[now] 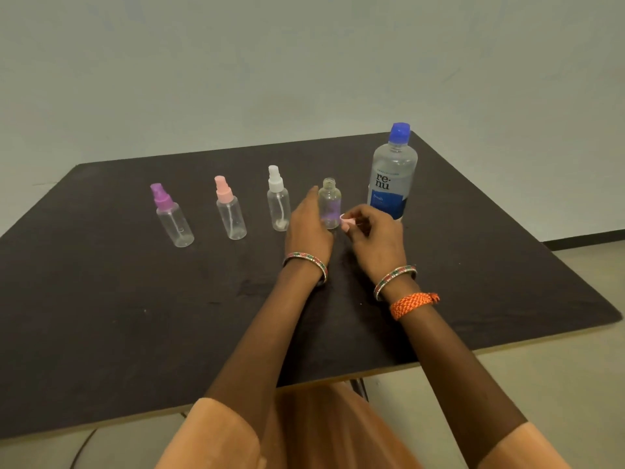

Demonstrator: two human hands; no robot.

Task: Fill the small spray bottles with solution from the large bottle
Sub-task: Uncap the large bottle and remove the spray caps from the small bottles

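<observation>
While left fingers [313,198] flank uncapped bottle [329,203], right fingers [358,220] pinch cap [346,222].

The left hand [309,228] covers the lower left side of the uncapped bottle [329,203], so whether its fingers touch that bottle cannot be told. The right hand [373,231] curls over a small pink piece [346,223], most of it hidden, its shape unclear. It also hides the foot of the large bottle [392,174], whose small label print is unreadable. The table [118,316] is cut off at the left edge, its near left corner out of view
</observation>
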